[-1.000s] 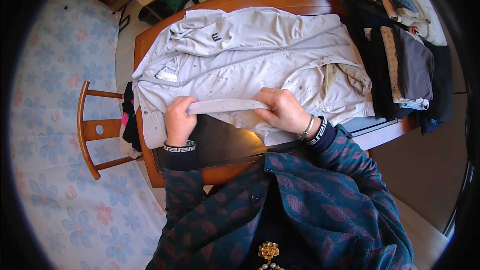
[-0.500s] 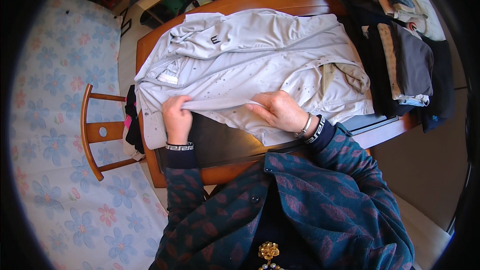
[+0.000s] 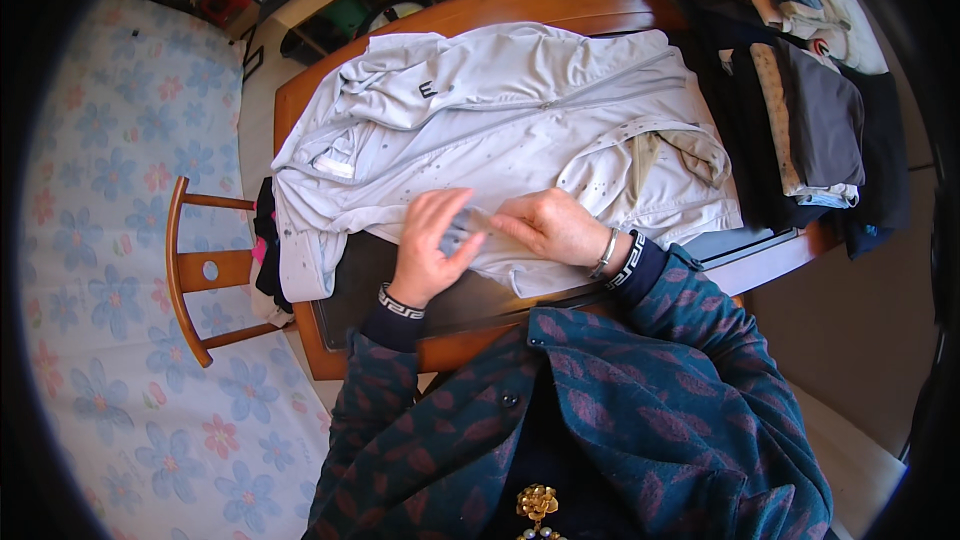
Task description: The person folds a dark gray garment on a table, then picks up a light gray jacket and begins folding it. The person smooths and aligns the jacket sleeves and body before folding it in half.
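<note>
A light grey zip-up jacket (image 3: 470, 145) with scattered dark specks lies spread across the table, its zipper running along the middle. At its near edge my right hand (image 3: 555, 225), with a silver bangle at the wrist, pinches the fabric between thumb and fingers. My left hand (image 3: 435, 245) hovers just beside it over the near edge, fingers apart and curved, holding nothing. One sleeve hangs loosely at the table's left end. A beige inner lining shows at an opening on the jacket's right side.
The wooden table (image 3: 610, 2) has a dark inset top. Folded clothes (image 3: 825, 125) are stacked at the right, with more garments behind them. A wooden chair (image 3: 205, 270) with dark clothing on it stands at the left, before a floral-patterned sheet (image 3: 110, 280). Shelves (image 3: 400, 5) hold items beyond the table.
My left hand has let go of the jacket's edge, opened and moved right, close to my right hand. My right hand stays at nearly the same place on the fabric.
</note>
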